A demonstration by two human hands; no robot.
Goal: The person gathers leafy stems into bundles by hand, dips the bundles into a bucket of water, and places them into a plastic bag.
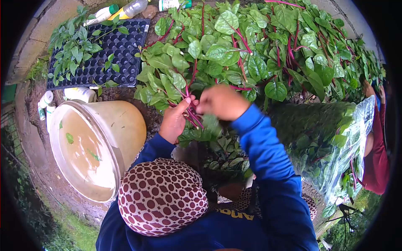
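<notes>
My left hand [173, 122] is closed round a small bunch of leafy red stems [192, 113], which look like Malabar spinach. The cut stem ends point down toward me, and the green leaves [169, 83] spread out above the thumb. My right hand [224, 102] is curled in beside the bunch, its fingertips close to the stems and smeared by motion. Just below it a blurred green leaf [212, 125] shows; whether the fingers hold it is hidden. More loose leaves [228, 152] lie under both hands.
A large heap of red-stemmed greens [259, 54] spreads beyond my hands. At left are a tilted bucket of water [125, 121], a black seedling tray [121, 62] and several bottles [130, 9]. A clear plastic bag [347, 154] holds leaves at right, near another person's red sleeve [377, 154].
</notes>
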